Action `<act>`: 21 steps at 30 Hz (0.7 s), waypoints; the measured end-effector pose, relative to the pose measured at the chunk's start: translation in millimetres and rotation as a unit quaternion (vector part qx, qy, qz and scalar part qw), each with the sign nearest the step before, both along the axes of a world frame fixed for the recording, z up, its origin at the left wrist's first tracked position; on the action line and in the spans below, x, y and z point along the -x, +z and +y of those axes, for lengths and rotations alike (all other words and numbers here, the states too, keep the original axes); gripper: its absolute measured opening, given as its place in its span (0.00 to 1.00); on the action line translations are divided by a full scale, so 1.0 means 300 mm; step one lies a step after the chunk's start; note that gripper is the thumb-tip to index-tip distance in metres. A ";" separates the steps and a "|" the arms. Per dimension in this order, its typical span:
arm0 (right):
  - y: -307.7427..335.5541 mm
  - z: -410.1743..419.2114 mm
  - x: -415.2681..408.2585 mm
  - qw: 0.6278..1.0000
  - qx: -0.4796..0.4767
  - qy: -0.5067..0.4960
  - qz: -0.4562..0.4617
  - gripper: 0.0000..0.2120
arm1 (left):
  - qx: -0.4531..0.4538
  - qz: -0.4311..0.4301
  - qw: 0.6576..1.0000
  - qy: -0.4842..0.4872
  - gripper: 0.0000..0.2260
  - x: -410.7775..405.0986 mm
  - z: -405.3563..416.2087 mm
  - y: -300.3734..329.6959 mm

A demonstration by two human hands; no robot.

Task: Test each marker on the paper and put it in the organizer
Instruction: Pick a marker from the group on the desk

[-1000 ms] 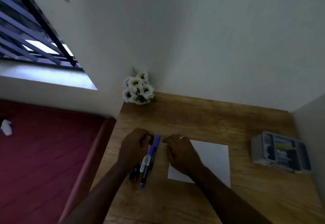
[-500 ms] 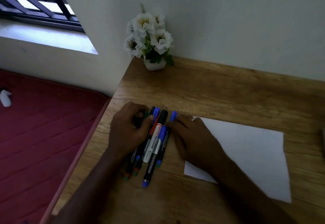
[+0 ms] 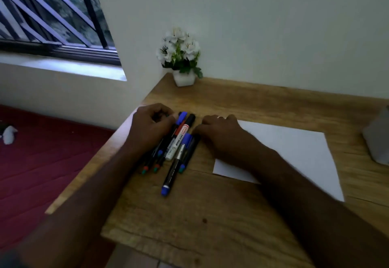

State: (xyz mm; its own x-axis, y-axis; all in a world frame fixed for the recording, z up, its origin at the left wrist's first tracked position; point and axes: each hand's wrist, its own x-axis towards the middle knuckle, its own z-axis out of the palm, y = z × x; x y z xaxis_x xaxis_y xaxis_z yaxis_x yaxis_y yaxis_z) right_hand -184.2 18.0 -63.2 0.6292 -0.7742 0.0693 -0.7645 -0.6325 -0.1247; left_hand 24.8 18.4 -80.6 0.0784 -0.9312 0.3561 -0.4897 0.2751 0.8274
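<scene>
Change: my view pulls back from half a second ago; hands stay put.
Left hand (image 3: 150, 127): fingers curled over the markers (image 3: 175, 147) (grip unclear to me).
Right hand (image 3: 219, 132): fingers curled, pressing beside them, on the paper (image 3: 294, 150).
Surface: wooden desk (image 3: 210, 215), flower pot (image 3: 182, 78), window (image 3: 52, 15).

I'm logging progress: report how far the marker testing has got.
Nothing looks done: the paper is unmarked. In hand: the left hand and right hand rest at the bunch of capped markers on the desk. Left: testing and storing every marker.
</scene>
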 end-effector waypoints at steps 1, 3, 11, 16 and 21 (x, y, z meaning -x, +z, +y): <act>0.005 0.006 0.004 1.000 0.011 0.006 -0.001 0.15 | 0.006 0.007 1.000 0.000 0.03 0.004 0.006 0.005; 0.012 0.011 0.020 0.999 0.037 0.017 -0.002 0.13 | 0.033 0.006 0.999 -0.004 0.05 0.014 0.006 0.028; 0.072 0.057 0.195 0.925 0.086 -0.034 -0.368 0.03 | 0.059 -0.006 0.979 -0.197 0.13 0.210 -0.091 0.241; 0.023 0.066 0.259 0.841 -0.033 -0.137 -0.523 0.03 | 0.029 -0.083 0.942 -0.323 0.10 0.309 -0.138 0.202; 0.007 0.042 0.224 0.800 -0.079 -0.086 -0.589 0.06 | 0.065 -0.093 0.920 -0.374 0.06 0.316 -0.121 0.186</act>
